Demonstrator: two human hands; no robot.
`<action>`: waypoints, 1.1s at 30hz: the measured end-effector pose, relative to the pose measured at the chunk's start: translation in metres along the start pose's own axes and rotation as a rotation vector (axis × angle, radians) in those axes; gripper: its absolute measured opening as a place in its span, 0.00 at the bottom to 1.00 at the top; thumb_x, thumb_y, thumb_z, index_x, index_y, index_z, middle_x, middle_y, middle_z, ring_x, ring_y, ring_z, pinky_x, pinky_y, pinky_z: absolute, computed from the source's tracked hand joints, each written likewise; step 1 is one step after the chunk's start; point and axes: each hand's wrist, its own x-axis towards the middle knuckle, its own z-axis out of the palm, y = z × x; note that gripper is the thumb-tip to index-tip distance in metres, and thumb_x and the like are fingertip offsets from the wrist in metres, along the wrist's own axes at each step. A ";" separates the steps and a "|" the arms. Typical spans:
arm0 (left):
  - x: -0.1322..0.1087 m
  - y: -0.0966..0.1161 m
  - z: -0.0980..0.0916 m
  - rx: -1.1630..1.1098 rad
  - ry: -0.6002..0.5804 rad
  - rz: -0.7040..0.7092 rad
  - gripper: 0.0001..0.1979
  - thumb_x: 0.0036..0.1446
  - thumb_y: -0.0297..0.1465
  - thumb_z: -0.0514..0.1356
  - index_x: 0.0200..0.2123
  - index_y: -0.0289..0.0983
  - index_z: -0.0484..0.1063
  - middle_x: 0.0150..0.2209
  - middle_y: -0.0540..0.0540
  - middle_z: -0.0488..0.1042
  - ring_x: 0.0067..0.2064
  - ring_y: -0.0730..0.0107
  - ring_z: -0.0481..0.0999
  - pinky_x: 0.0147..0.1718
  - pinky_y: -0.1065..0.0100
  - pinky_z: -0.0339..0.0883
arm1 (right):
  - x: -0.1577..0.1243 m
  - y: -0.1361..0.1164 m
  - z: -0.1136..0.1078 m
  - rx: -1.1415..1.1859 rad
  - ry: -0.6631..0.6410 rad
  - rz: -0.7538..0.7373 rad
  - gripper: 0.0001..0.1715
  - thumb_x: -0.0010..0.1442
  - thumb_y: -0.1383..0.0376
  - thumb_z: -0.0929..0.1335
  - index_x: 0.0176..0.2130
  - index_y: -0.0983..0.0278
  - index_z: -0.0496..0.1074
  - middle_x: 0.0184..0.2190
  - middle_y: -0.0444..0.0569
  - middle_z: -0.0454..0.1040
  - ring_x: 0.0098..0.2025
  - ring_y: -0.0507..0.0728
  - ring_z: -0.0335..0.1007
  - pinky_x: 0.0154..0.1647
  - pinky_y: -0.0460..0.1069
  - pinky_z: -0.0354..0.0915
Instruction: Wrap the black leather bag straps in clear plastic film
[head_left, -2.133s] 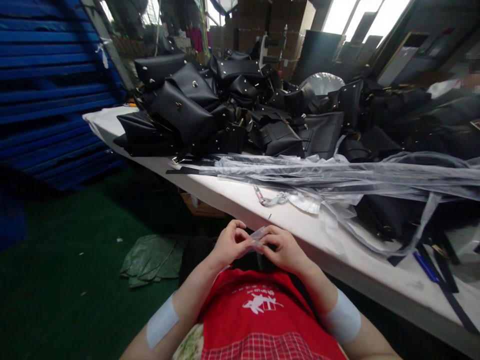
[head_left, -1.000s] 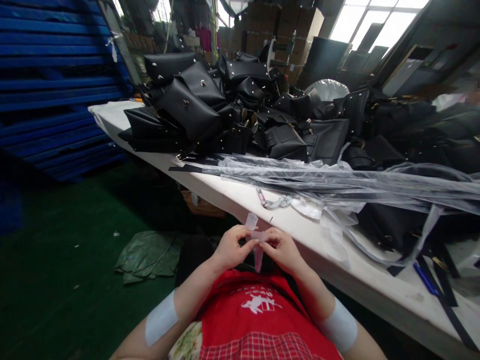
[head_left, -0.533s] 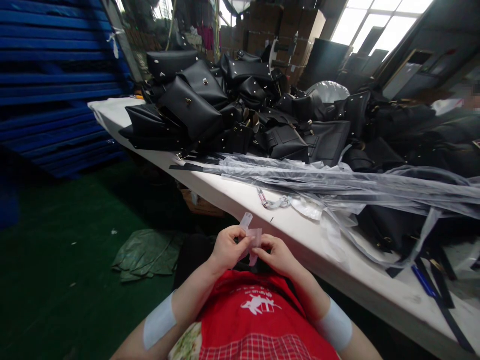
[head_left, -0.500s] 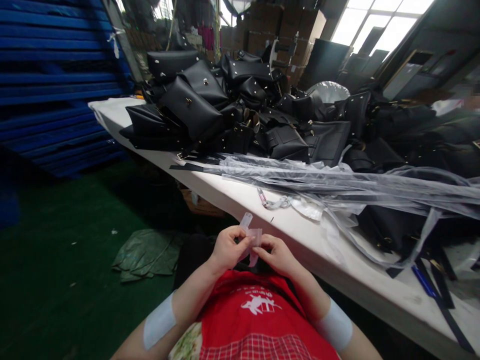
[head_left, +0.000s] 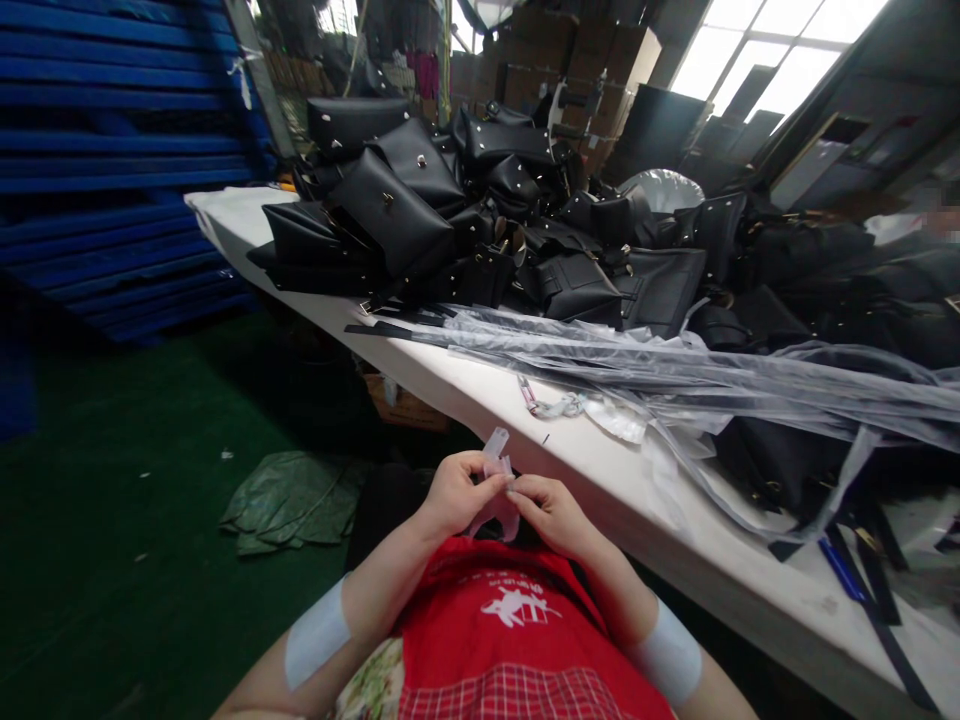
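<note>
Between my two hands is a strip of translucent plastic film (head_left: pixel 498 440), its ends sticking up above my fingers and a loop hanging below them. My left hand (head_left: pixel 459 492) is closed, thumb and fingers pinching the strip. Closed from the other side, my right hand (head_left: pixel 549 508) pinches the same strip, its fingertips meeting my left ones. Both hands are just off the table's near edge, above a red apron (head_left: pixel 495 610). The fingertips partly hide the strip's middle.
A white-covered table (head_left: pixel 480 385) bears a pile of black leather bags (head_left: pixel 397 210) and long plastic-wrapped straps (head_left: pixel 600 350). A blue pen-like item (head_left: pixel 841 568) lies at right. Blue pallets (head_left: pixel 127 150) are stacked at left; a green sheet (head_left: pixel 292 500) lies on the floor.
The strip's upper end has dropped lower between my fingers, and a loop of it now hangs beneath them. My hands stay close together. The view has shifted slightly.
</note>
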 end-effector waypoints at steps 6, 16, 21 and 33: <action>-0.001 0.003 0.002 -0.016 -0.012 -0.044 0.12 0.51 0.31 0.64 0.19 0.33 0.72 0.22 0.49 0.73 0.24 0.74 0.68 0.24 0.72 0.61 | -0.001 -0.005 0.001 -0.012 0.009 0.036 0.08 0.60 0.64 0.68 0.33 0.64 0.77 0.30 0.47 0.76 0.33 0.53 0.71 0.38 0.46 0.65; -0.001 0.007 0.002 0.218 -0.030 0.156 0.07 0.50 0.34 0.67 0.26 0.35 0.76 0.32 0.45 0.77 0.36 0.65 0.75 0.36 0.68 0.67 | 0.000 0.001 0.004 0.051 0.070 0.053 0.14 0.62 0.61 0.67 0.29 0.63 0.79 0.29 0.47 0.78 0.32 0.52 0.72 0.36 0.45 0.66; -0.002 0.003 0.004 0.312 -0.023 0.147 0.12 0.54 0.32 0.63 0.19 0.36 0.73 0.25 0.48 0.74 0.30 0.70 0.72 0.30 0.70 0.63 | 0.000 0.002 0.000 0.000 0.104 0.087 0.08 0.60 0.65 0.68 0.35 0.63 0.78 0.32 0.48 0.79 0.35 0.54 0.74 0.39 0.48 0.67; 0.002 -0.007 0.004 0.632 -0.047 0.264 0.12 0.52 0.28 0.66 0.19 0.37 0.70 0.24 0.49 0.73 0.29 0.69 0.69 0.30 0.68 0.58 | -0.008 -0.030 -0.029 -0.191 0.287 -0.085 0.11 0.58 0.66 0.68 0.43 0.62 0.74 0.35 0.50 0.77 0.34 0.54 0.72 0.37 0.48 0.68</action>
